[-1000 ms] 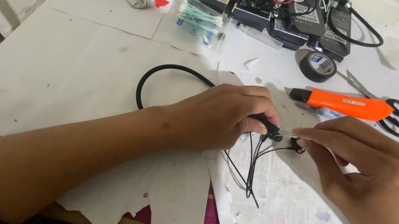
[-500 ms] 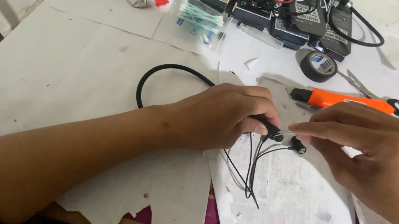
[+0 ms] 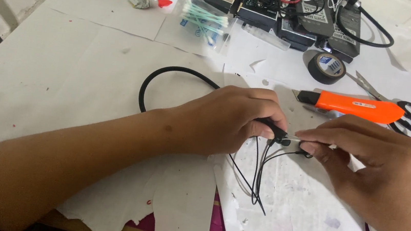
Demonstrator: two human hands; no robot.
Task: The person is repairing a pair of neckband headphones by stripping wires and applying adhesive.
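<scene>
My left hand (image 3: 225, 120) is pinching the black cable (image 3: 169, 75) end at centre; my right hand (image 3: 375, 166), lowered since a moment ago, is now gripping its thin wires (image 3: 261, 173).

Cable (image 3: 169, 75) looped on paper sheets (image 3: 65, 79) at table centre, running under left hand (image 3: 225, 120). Right hand (image 3: 375, 166) lay just right of it, fingertips meeting. Utility knife (image 3: 356, 106) behind right hand; tape roll (image 3: 327, 67), scissors (image 3: 402, 109) toward far right corner. Cotton swabs (image 3: 200, 22) at far edge.
</scene>
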